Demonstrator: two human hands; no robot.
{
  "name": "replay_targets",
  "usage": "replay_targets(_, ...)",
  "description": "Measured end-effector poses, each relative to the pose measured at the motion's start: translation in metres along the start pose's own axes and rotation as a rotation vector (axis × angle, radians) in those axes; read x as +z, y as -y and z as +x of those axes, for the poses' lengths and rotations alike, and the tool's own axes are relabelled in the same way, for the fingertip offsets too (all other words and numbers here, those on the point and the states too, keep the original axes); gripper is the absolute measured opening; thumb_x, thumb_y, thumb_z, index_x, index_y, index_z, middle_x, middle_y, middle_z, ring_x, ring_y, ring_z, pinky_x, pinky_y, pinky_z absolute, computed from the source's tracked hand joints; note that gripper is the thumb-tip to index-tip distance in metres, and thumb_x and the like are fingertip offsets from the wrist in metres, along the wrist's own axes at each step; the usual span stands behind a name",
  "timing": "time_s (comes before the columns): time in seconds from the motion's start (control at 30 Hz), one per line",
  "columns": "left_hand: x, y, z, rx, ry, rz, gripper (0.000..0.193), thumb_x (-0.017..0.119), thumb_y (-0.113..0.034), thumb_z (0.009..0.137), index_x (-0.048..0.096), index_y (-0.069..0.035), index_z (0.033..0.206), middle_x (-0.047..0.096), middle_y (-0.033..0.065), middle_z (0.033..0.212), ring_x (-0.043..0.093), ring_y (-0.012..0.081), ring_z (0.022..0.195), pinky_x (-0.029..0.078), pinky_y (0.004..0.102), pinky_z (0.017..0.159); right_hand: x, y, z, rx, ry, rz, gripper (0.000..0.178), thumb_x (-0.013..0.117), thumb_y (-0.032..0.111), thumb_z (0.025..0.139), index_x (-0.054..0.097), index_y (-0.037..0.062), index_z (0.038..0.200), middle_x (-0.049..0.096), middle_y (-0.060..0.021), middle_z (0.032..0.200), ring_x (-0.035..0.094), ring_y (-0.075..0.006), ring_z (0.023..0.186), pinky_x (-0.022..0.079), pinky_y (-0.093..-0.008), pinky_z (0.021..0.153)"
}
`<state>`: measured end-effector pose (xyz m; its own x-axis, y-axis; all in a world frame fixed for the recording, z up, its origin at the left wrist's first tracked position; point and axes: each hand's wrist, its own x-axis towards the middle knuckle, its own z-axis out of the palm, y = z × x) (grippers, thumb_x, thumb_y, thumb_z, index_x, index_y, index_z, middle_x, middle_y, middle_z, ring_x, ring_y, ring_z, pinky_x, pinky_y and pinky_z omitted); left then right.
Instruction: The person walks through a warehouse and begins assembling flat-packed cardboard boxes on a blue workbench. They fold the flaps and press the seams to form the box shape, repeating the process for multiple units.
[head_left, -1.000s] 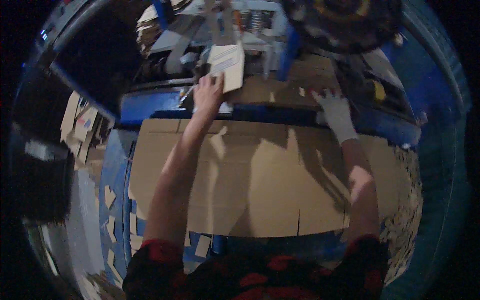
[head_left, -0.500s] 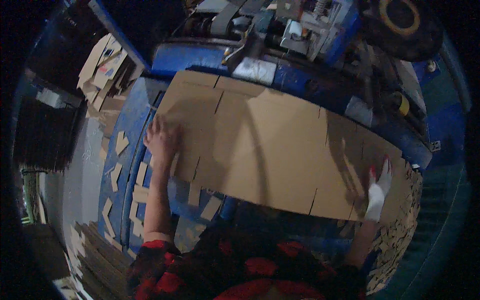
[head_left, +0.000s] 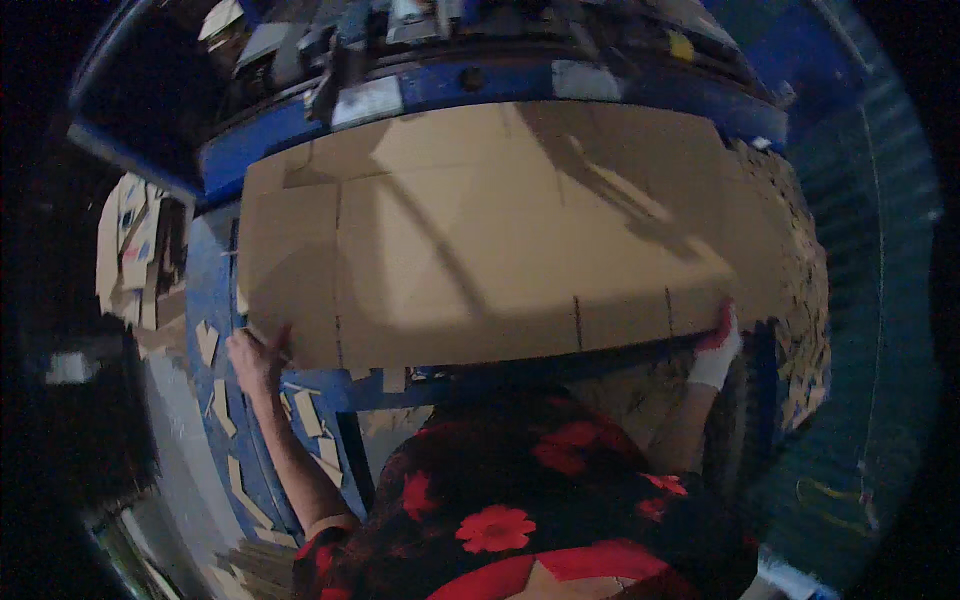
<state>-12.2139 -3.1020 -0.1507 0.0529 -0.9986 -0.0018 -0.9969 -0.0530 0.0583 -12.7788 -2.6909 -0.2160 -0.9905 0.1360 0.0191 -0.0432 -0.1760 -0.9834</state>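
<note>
A large flat cardboard sheet (head_left: 480, 230) with slots and crease lines stretches across the blue machine bed. At its near left corner, my bare left hand (head_left: 258, 358) holds the edge, thumb on top and fingers partly hidden beneath. My right hand (head_left: 718, 348), in a white glove with red fingertips, grips the near edge toward the right end. Its fingers are mostly out of sight behind the board. The near edge between the hands looks slightly bowed.
Beyond the sheet runs a blue machine beam (head_left: 450, 85) with mechanical parts behind it. Small cardboard offcuts (head_left: 222, 408) lie on the blue surface at left. A heap of scraps (head_left: 805, 290) lies at right, and larger cardboard pieces (head_left: 150, 245) stand at far left.
Both hands have gone from lying on top of the sheet to holding its near edge. The sheet sits squarer in view, and the view itself has turned.
</note>
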Motion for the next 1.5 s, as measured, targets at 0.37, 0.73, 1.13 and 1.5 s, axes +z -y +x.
replay_targets(0.37, -0.035, -0.062, -0.044, 0.529, 0.484, -0.845, 0.063, 0.068, -0.007, 0.075, 0.041, -0.004, 0.132, 0.048, 0.0158, 0.13, 0.047, 0.0216, 0.117, 0.038, 0.0358, 0.098, 0.083, 0.052, -0.109, -0.608, 0.908, -0.658, 0.052, 0.064, 0.012, 0.079, 0.044, 0.009, 0.127, 0.046, -0.0141, 0.129, 0.05, -0.0338, 0.113, 0.037, -0.0514, 0.096)
replay_targets(0.73, 0.031, -0.132, -0.07, 1.027, -0.132, 0.076, 0.055, 0.052, -0.014, 0.083, 0.039, -0.031, 0.134, 0.036, 0.0063, 0.14, 0.032, 0.0393, 0.128, 0.029, 0.0701, 0.092, 0.111, 0.039, -0.129, -1.304, 1.284, -1.114, 0.027, 0.054, 0.012, 0.08, 0.061, 0.0124, 0.107, 0.05, -0.0163, 0.123, 0.046, -0.0461, 0.113, 0.031, -0.0625, 0.091)
replay_targets(1.13, 0.016, -0.181, 0.011, 0.959, -0.354, -0.385, 0.049, 0.046, -0.004, 0.084, 0.048, -0.016, 0.131, 0.045, 0.0112, 0.135, 0.04, 0.0384, 0.125, 0.031, 0.0509, 0.102, 0.206, 0.034, -0.097, -1.508, 1.003, -0.906, 0.034, 0.053, 0.012, 0.079, 0.061, 0.016, 0.111, 0.051, -0.0112, 0.122, 0.047, -0.0335, 0.112, 0.034, -0.0564, 0.094)
replay_targets(1.5, 0.041, -0.266, 0.124, 0.959, -0.392, -0.404, 0.051, 0.055, -0.006, 0.078, 0.05, -0.015, 0.129, 0.047, 0.0121, 0.133, 0.042, 0.0378, 0.123, 0.036, 0.0443, 0.101, 0.336, 0.018, -0.038, -1.369, 1.143, -0.947, 0.048, 0.054, -0.001, 0.075, 0.054, 0.015, 0.12, 0.05, -0.014, 0.122, 0.043, -0.0365, 0.119, 0.028, -0.0515, 0.104)
